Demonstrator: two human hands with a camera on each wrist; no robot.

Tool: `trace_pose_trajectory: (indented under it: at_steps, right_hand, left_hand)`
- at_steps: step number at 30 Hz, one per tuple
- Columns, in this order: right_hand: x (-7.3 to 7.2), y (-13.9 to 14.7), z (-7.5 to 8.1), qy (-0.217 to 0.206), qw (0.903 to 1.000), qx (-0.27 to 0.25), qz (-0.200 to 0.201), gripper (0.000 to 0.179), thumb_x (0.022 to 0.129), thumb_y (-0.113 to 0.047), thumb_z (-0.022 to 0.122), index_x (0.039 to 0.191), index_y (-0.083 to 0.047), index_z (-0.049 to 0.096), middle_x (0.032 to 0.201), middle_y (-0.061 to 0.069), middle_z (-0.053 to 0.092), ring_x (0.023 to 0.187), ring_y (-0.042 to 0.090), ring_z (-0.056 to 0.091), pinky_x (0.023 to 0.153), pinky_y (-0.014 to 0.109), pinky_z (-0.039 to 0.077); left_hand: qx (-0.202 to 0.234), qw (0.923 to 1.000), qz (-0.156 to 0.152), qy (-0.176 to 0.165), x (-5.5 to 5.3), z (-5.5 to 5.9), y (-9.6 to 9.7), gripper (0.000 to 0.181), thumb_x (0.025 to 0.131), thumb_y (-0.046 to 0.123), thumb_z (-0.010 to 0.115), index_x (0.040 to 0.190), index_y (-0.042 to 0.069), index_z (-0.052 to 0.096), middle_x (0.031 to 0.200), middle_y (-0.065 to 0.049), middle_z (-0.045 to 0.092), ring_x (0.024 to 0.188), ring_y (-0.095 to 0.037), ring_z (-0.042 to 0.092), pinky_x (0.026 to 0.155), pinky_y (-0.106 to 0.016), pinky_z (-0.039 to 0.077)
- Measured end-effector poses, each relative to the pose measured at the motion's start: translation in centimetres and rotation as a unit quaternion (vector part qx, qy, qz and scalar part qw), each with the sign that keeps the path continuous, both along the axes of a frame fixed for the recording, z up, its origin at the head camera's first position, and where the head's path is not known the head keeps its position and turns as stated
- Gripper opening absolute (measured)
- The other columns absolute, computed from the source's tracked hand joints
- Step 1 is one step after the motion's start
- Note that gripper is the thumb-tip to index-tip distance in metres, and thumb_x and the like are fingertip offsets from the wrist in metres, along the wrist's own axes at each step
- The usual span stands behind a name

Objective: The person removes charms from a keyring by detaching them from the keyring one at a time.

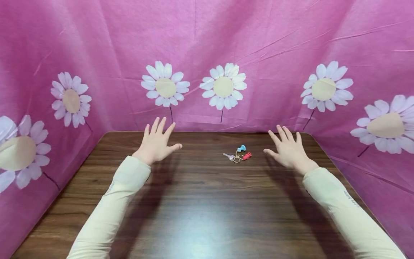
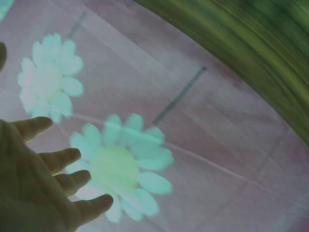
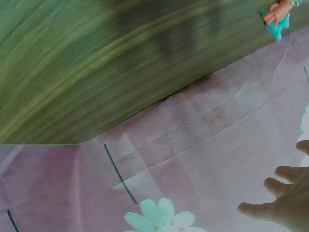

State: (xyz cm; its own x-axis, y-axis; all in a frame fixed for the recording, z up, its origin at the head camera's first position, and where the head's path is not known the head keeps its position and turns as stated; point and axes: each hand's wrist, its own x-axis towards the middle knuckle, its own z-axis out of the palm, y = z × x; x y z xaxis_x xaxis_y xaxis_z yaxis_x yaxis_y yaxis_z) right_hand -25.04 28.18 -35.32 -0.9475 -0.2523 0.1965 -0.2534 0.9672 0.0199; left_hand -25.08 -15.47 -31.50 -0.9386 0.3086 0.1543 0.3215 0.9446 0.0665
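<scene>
On the far half of the wooden table lies a key (image 1: 231, 157) on a gold key ring (image 1: 237, 159). A blue charm (image 1: 241, 148) and a red charm (image 1: 247, 156) hang off the same ring. In the right wrist view the blue charm (image 3: 279, 30) and red charm (image 3: 276, 13) show at the upper right. My left hand (image 1: 156, 144) is held out over the table to the left of the keys, fingers spread, holding nothing. My right hand (image 1: 288, 149) is spread likewise to their right, nearer to them and apart from them, also holding nothing.
The dark wooden table (image 1: 200, 201) reaches back to a pink cloth (image 1: 207, 32) printed with white daisies, which encloses the back and both sides. Shadows of both arms fall on the tabletop.
</scene>
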Motion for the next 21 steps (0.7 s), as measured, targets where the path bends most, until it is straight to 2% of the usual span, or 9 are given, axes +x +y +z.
trace_pose_trajectory:
  at_steps: [4,9,12,14,17,21]
  right_hand:
    - [0.8,-0.6,-0.5,0.047,0.9979,0.000,0.044,0.066,0.086,-0.043,0.057,0.137,-0.005,0.039,0.145,0.022,0.027,0.132,0.040,0.022,0.102,0.063,0.017]
    - [1.7,-1.0,-2.0,0.071,0.9942,0.003,0.081,0.057,0.085,-0.036,0.059,0.129,-0.003,0.048,0.140,0.019,0.038,0.129,0.037,0.030,0.103,0.060,0.020]
    - [2.0,-1.3,-3.0,0.082,0.9907,0.000,0.109,0.054,0.083,-0.033,0.061,0.125,-0.001,0.052,0.134,0.020,0.046,0.125,0.038,0.036,0.102,0.058,0.024]
    - [2.1,-1.5,-3.6,0.086,0.9871,-0.012,0.135,0.051,0.081,-0.030,0.064,0.121,0.000,0.055,0.128,0.021,0.051,0.121,0.039,0.041,0.101,0.056,0.029]
    - [1.9,-1.8,-4.5,0.088,0.9791,-0.036,0.180,0.046,0.078,-0.023,0.068,0.115,0.002,0.058,0.117,0.020,0.057,0.113,0.037,0.049,0.096,0.052,0.037]
    - [1.4,-1.9,-5.3,0.094,0.9669,-0.043,0.234,0.039,0.074,-0.015,0.072,0.108,0.001,0.062,0.104,0.013,0.061,0.101,0.031,0.056,0.089,0.045,0.044]
  left_hand:
    - [0.014,0.9988,-0.043,0.021,1.4,0.0,1.0,0.075,0.084,0.052,0.054,0.143,0.013,0.030,0.149,-0.018,0.022,0.138,-0.037,0.013,0.109,-0.057,0.013]
    - [0.088,0.9908,-0.089,0.051,3.2,-1.1,2.6,0.063,0.082,0.039,0.061,0.134,0.008,0.044,0.137,-0.016,0.043,0.131,-0.035,0.032,0.108,-0.048,0.027]
    - [0.137,0.9850,-0.099,0.034,4.1,-1.9,3.6,0.055,0.081,0.034,0.062,0.129,0.008,0.050,0.130,-0.013,0.051,0.125,-0.031,0.041,0.105,-0.045,0.033]
    - [0.172,0.9801,-0.099,0.006,4.7,-2.6,4.4,0.049,0.082,0.032,0.062,0.125,0.010,0.054,0.126,-0.010,0.055,0.122,-0.029,0.045,0.102,-0.045,0.036]
    - [0.242,0.9641,-0.096,-0.051,5.4,-3.7,5.7,0.039,0.082,0.027,0.063,0.119,0.013,0.059,0.120,-0.005,0.059,0.116,-0.025,0.051,0.098,-0.043,0.040]
    - [0.326,0.9283,-0.115,-0.136,5.7,-5.3,7.7,0.029,0.084,0.021,0.062,0.112,0.014,0.062,0.114,-0.003,0.063,0.105,-0.023,0.059,0.090,-0.038,0.047]
